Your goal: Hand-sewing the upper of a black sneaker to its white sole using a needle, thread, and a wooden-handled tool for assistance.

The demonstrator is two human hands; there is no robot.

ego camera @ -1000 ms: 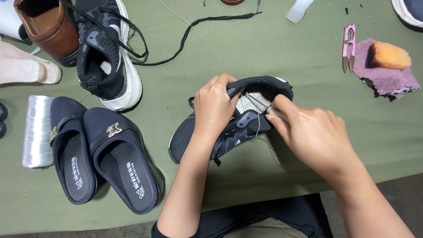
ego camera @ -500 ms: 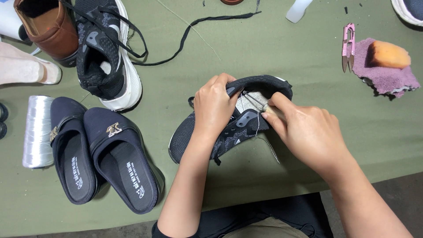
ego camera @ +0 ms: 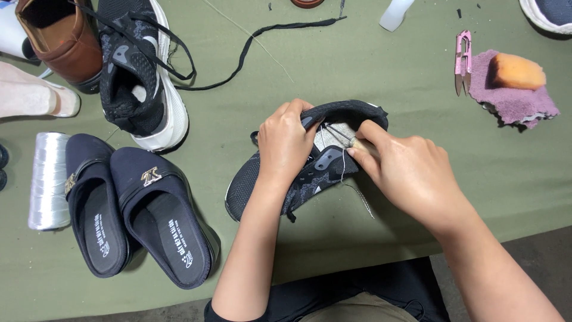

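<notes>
Stitching a black sneaker (ego camera: pixel 310 173) on the bench (ego camera: pixel 369 71)

Our left hand (ego camera: pixel 286 146) grips its collar; our right hand (ego camera: pixel 411 173) pinches a wooden-handled awl (ego camera: pixel 357 143) beside it.

Table (ego camera: pixel 369 71) under olive-green cloth, on it a black knit sneaker (ego camera: pixel 298 173), pair of navy slip-ons (ego camera: pixel 137 214), spool of white thread (ego camera: pixel 49 179), black-and-white trainer (ego camera: pixel 140 71), brown leather shoe (ego camera: pixel 59 42), loose black lace (ego camera: pixel 268 36), pink thread snips (ego camera: pixel 463 59), purple cloth (ego camera: pixel 515 98) carrying an orange block (ego camera: pixel 517 71)
</notes>
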